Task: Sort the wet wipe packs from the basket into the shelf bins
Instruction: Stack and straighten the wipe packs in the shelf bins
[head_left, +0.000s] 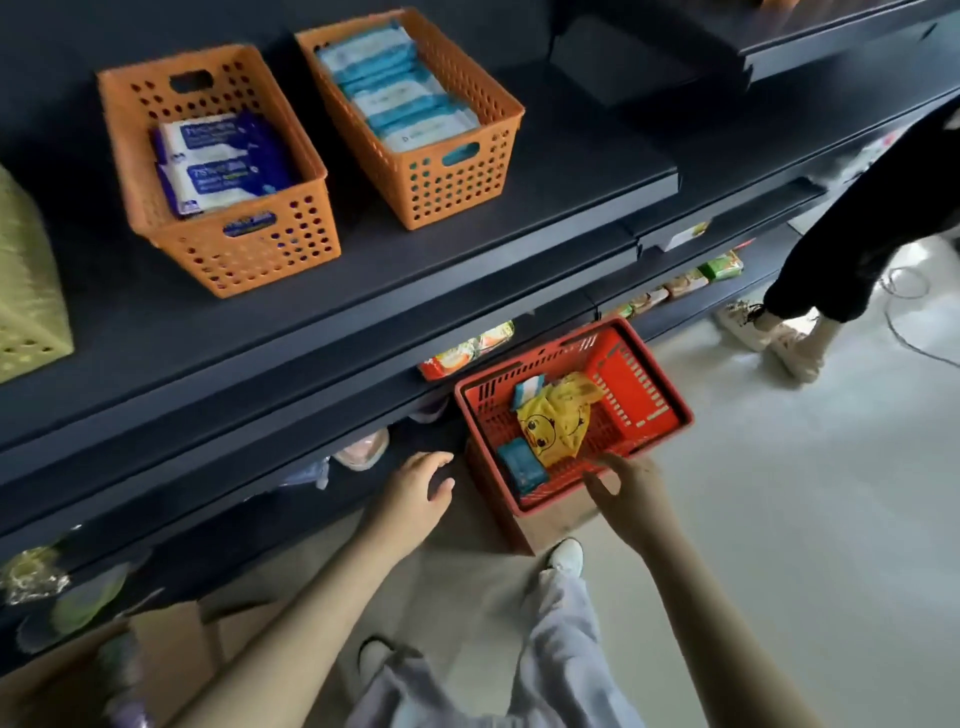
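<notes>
Head view puts you over the red basket, which sits low on a brown box just in front of the shelf. You are at the picking step, with nothing lifted yet. Your right hand reaches over the near rim of the basket with its fingers spread and empty. Your left hand hangs just beside the basket's left wall, loosely relaxed and holding nothing.

Three packs lie in the basket. A teal pack is in the near left corner, a yellow duck-print pack is in the middle, and a small white and blue pack sits at the far side, touching the yellow one.

Up on the shelf, the left orange bin holds purple and white packs, and the right orange bin holds a row of light blue packs.

Your next move is probably to close your fingers on the nearest pack, the teal or the yellow one. You then need to match its print to a bin before lifting. None of the three clearly matches either bin from here, so check the label. A green bin shows at the left edge, but its contents are hidden.
</notes>
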